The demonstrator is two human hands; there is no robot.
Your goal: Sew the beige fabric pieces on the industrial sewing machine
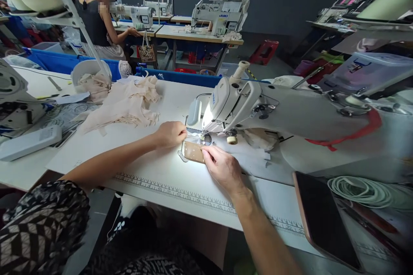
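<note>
My left hand (171, 134) is closed in a pinch at the left of the presser foot, on the end of a thin white piece of fabric (193, 135). That fabric runs under the lit needle area of the sewing machine (222, 99). My right hand (224, 167) is closed at the front right of the needle, thumb and fingertips together over the edge of a brown dotted plate (192, 151). What those fingertips hold is too small to make out. More pale fabric (248, 154) lies flat under the machine arm, right of the needle.
Beige fabric pieces (129, 103) are heaped at the left. A ruler tape (180, 193) runs along the table's front edge. A phone (325, 219) and a coil of pale cord (361, 191) lie at the right. Another person (100, 21) sits at a machine beyond.
</note>
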